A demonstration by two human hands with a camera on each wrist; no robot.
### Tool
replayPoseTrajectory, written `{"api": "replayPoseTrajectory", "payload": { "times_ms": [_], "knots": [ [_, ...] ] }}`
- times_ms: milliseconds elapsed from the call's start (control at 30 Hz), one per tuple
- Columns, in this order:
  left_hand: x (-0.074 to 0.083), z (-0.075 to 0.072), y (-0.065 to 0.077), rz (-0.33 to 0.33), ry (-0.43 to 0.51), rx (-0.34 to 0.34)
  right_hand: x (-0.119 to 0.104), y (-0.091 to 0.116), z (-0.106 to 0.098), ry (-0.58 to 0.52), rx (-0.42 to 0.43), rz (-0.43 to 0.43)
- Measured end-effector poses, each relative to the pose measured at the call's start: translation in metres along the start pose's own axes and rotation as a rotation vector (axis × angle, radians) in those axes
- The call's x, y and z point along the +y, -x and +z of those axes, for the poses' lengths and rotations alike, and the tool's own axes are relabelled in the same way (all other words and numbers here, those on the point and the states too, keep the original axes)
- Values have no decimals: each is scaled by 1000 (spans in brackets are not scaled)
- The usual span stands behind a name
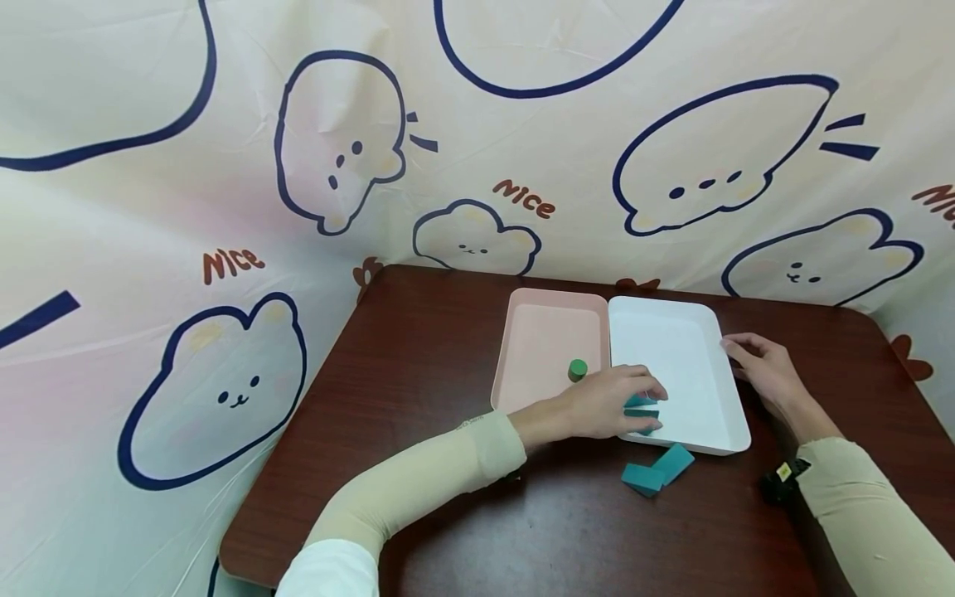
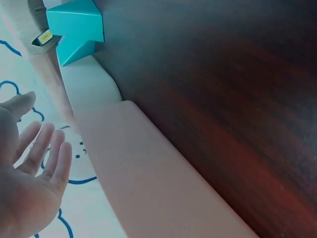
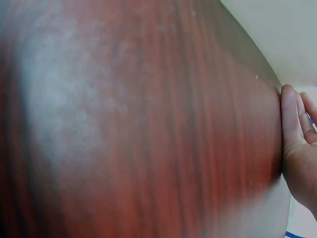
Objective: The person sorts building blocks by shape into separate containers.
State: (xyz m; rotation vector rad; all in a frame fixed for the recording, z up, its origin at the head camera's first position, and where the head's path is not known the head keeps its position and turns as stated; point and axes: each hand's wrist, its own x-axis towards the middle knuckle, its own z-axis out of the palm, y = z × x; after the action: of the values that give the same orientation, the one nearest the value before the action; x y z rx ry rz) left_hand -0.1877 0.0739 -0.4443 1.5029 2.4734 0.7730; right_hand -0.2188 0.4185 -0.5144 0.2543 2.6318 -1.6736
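My left hand (image 1: pixel 606 403) hovers over the near left part of the white tray (image 1: pixel 675 356), its fingers spread around teal blocks (image 1: pixel 643 413) in the tray. In the left wrist view, the left hand (image 2: pixel 37 173) shows relaxed fingers and nothing held. My right hand (image 1: pixel 768 375) rests against the tray's right side, fingertips at the rim. Those fingers look straight in the right wrist view, where the hand (image 3: pixel 299 148) lies low by the table. Two more teal blocks (image 1: pixel 643 478) lie on the table in front of the white tray, one touching the other.
A pink tray (image 1: pixel 548 319) stands against the white tray's left side, with a green cylinder (image 1: pixel 578 370) in it near its right edge. Both trays stand on a dark brown wooden table (image 1: pixel 418 356). Behind the table hangs a printed cloth (image 1: pixel 567 149).
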Motion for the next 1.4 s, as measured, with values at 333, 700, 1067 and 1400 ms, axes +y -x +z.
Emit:
{"api": "replayPoseTrajectory", "payload": {
  "times_ms": [333, 700, 1067, 1400],
  "knots": [
    [10, 8, 6, 4, 46, -58, -2, 2, 0, -2, -10, -4],
    [16, 13, 11, 32, 58, -83, -2, 2, 1, -3, -4, -4],
    [16, 17, 15, 57, 14, -85, -3, 2, 1, 6, 5, -4],
    [13, 23, 22, 60, -13, -108, -3, 3, 2, 23, 8, -6]
  ]
}}
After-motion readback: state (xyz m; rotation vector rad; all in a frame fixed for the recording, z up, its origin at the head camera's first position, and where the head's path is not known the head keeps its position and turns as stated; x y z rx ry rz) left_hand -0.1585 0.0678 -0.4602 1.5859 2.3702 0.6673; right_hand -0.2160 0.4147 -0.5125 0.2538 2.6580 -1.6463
